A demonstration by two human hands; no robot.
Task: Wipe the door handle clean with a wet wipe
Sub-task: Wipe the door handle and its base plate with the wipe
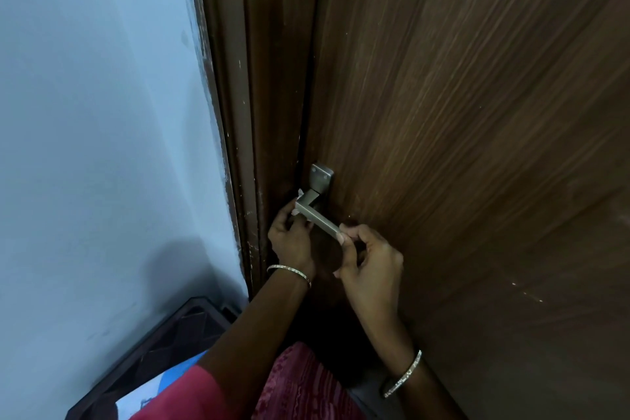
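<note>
A silver lever door handle (317, 215) juts from a metal backplate (321, 176) on the brown wooden door (460, 112). My left hand (289, 237) grips a white wet wipe (300, 195) against the inner end of the lever, near the bend; only small corners of the wipe show past my fingers. My right hand (370, 257) pinches the free end of the lever between thumb and fingers. Both wrists wear thin bangles.
The dark brown door frame (238, 112) runs down just left of the handle, with a pale blue wall (102, 112) beyond it. A dark patterned mat or crate (163, 344) lies at the bottom left by the wall.
</note>
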